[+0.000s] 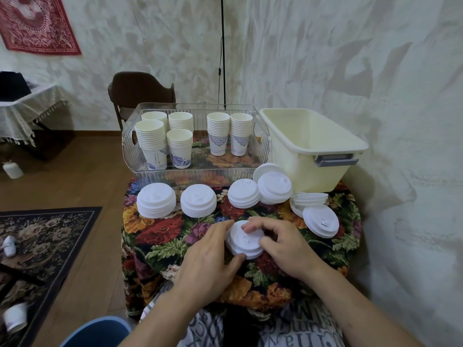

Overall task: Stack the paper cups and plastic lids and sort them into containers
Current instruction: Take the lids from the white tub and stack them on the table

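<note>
Looking down at the floral tablecloth (160, 236), a good bit is tough to read. The right hand (283, 249) covers the right edge of the small lid stack (244, 240) in the middle, so how many lids are in it is anyone's guess. The clear tray (200, 171) at the far side blurs the bottoms of the cup stacks (180, 146) inside it. The inside of the cream bin (313, 146) on the far right is only partly visible. Both forearms run out of frame at the near edge.

As for the hands: the left hand (208, 259) grips the lid stack from the left, thumb curled against its near edge and fingers along the far-left side. The right hand holds it from the right, fingertips curled over the top. The stack sits on the cloth between them, nearer than the row of lid piles (156, 204), and left of the toppled lids (320, 221) near the bin.
</note>
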